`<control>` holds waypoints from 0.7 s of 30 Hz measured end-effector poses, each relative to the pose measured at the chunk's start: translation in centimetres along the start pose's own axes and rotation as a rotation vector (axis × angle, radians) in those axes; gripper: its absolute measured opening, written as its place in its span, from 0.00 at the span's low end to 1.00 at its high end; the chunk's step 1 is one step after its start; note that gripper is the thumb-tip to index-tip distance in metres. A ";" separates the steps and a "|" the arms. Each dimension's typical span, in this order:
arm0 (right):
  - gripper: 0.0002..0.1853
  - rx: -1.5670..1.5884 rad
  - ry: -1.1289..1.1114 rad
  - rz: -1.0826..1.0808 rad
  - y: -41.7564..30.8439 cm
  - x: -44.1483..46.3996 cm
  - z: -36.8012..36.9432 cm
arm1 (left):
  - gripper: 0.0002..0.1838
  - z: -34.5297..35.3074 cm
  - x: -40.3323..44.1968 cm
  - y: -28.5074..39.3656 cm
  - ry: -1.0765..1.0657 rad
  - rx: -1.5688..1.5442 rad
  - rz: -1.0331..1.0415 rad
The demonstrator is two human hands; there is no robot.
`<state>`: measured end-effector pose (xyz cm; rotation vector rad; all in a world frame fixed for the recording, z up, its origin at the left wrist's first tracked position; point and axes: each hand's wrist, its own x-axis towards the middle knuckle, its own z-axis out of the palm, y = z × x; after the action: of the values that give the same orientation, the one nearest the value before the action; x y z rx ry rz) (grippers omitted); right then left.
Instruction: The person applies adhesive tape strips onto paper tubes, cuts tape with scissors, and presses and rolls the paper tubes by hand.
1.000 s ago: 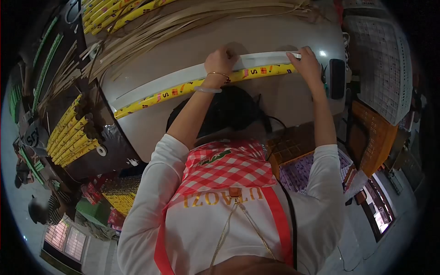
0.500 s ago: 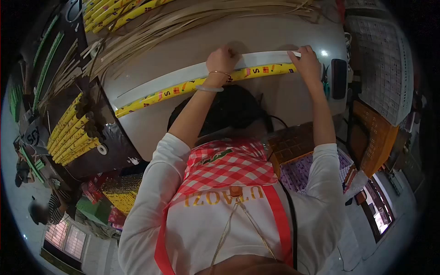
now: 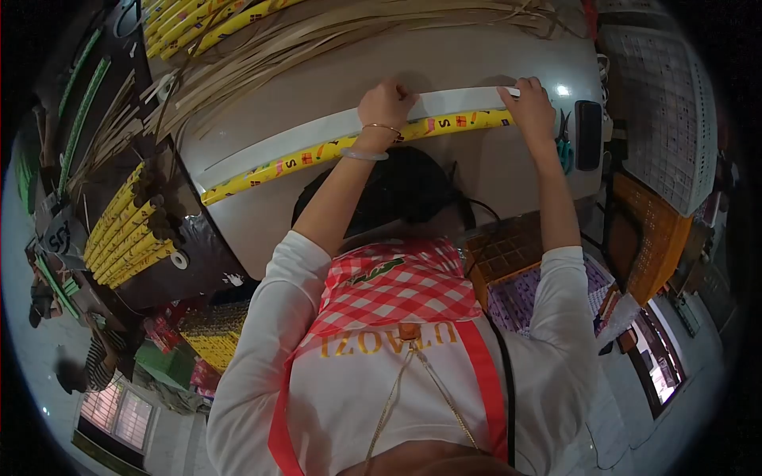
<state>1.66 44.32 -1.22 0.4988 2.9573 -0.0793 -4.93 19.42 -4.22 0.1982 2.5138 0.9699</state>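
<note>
A long roll of yellow printed wrapping paper (image 3: 305, 158) lies slantwise across the table, with a white strip (image 3: 456, 101) running along its far side. My left hand (image 3: 386, 103) rests over the middle of the strip, its fingers curled closed. What those fingertips pinch, if anything, is hidden. At the right end, my right hand (image 3: 532, 109) grips the end of the white strip between thumb and fingers, and its palm side is close to the end of the yellow roll. A bangle and a thin bracelet circle my left wrist.
Green-handled scissors (image 3: 564, 147) and a dark phone (image 3: 587, 136) lie right of my right hand. Long tan strips (image 3: 317, 40) stretch along the far side. More yellow rolls (image 3: 131, 230) are stacked at left. A black bundle (image 3: 397, 190) sits before me. Another person (image 3: 95, 357) is at lower left.
Both hands stay almost where they were on the strip. The right fingers have shifted very slightly, and a bit more of the strip's white end shows at the thumb.
</note>
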 end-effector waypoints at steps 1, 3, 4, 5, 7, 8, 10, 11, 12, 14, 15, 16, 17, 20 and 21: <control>0.22 0.002 0.009 -0.007 0.0 -0.1 0.1 | 0.11 0.1 -0.2 0.0 0.021 0.003 0.014; 0.22 0.005 0.023 -0.010 0.0 -0.1 0.1 | 0.10 0.2 -0.4 0.0 0.041 0.006 0.035; 0.22 0.005 0.011 0.008 -0.1 -0.1 0.1 | 0.11 0.3 -0.5 0.0 0.086 0.045 0.077; 0.22 0.003 -0.001 0.028 -0.3 -0.1 0.0 | 0.11 0.4 -0.6 0.1 0.130 0.081 0.121; 0.22 0.016 0.016 0.029 -0.5 -0.2 0.2 | 0.11 -0.3 -0.8 0.7 0.100 0.202 0.155; 0.21 0.023 0.031 0.028 -0.2 -0.3 0.3 | 0.11 -0.6 -0.8 1.1 0.073 0.318 0.188; 0.20 0.090 0.133 0.002 0.7 -0.5 2.3 | 0.12 0.1 0.3 -0.3 0.181 0.357 0.492; 0.18 0.086 0.060 0.070 -0.3 -0.6 0.9 | 0.14 -1.3 0.6 1.1 0.009 0.462 0.595; 0.16 0.149 0.070 0.085 -0.3 -0.9 0.7 | 0.17 -1.7 0.9 1.4 -0.036 0.443 0.759; 0.15 0.213 0.090 0.080 0.0 -1.0 1.7 | 0.27 -2.4 1.9 2.3 -0.126 0.796 1.129; 0.15 0.171 0.043 0.129 -0.3 -1.1 1.4 | 0.27 -3.1 1.4 3.7 -0.345 0.768 1.076; 0.15 0.200 0.195 0.071 0.0 -1.0 2.6 | 0.27 -2.6 2.0 2.7 -0.363 0.760 1.133; 0.15 0.238 0.058 0.138 -0.2 -0.6 2.3 | 0.27 -2.2 2.7 1.6 -0.378 0.761 1.172; 0.15 0.194 0.129 0.150 -0.6 -0.8 2.7 | 0.28 -3.0 2.8 2.4 -0.332 0.919 1.284; 0.15 0.227 0.105 0.166 -1.0 -0.8 2.3 | 0.29 -3.3 2.5 2.8 -0.334 0.940 1.290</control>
<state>2.42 42.97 -3.30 0.7989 3.0104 -0.3847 -8.70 20.25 -1.05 2.1759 2.1146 -0.0782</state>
